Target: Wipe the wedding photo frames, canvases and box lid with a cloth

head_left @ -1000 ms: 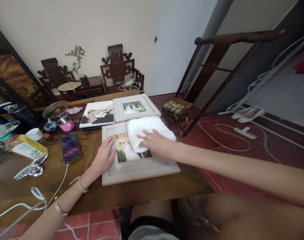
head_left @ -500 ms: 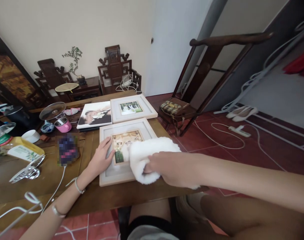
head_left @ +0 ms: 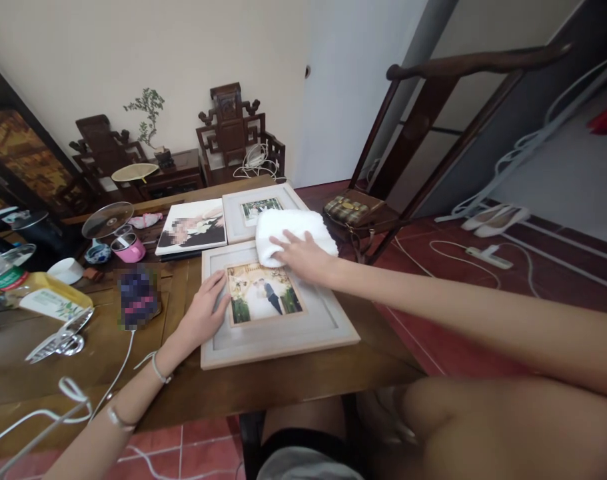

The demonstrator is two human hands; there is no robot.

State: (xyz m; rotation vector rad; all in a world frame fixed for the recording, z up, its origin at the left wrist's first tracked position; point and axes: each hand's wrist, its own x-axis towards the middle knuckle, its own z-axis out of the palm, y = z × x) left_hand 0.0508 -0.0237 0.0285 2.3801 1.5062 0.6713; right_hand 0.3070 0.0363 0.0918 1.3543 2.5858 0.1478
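A pale wooden picture frame [head_left: 283, 343] lies flat on the table, with a photo of a couple in its middle. My left hand [head_left: 210, 312] rests on its left side, fingers stretched out over the border beside the photo. Over the frame's far edge, my right hand [head_left: 303, 257] grips a folded white towel [head_left: 296, 227] and presses on it with spread fingers. The towel covers part of a second picture frame [head_left: 234, 217] just behind. Left of that one lies a white-edged photo album or panel [head_left: 190, 223].
On the table's left stand a pink cup [head_left: 128, 248], a bottle of yellow liquid [head_left: 53, 297], a clear hair claw [head_left: 63, 340] and a blurred dark object [head_left: 138, 299] with a white cable. A wooden chair [head_left: 418, 120] bearing a plaid bag [head_left: 347, 209] stands to the right.
My right hand has moved the towel away from me, from the near right of the frame to its far edge, uncovering the photo. My left hand stays on the frame.
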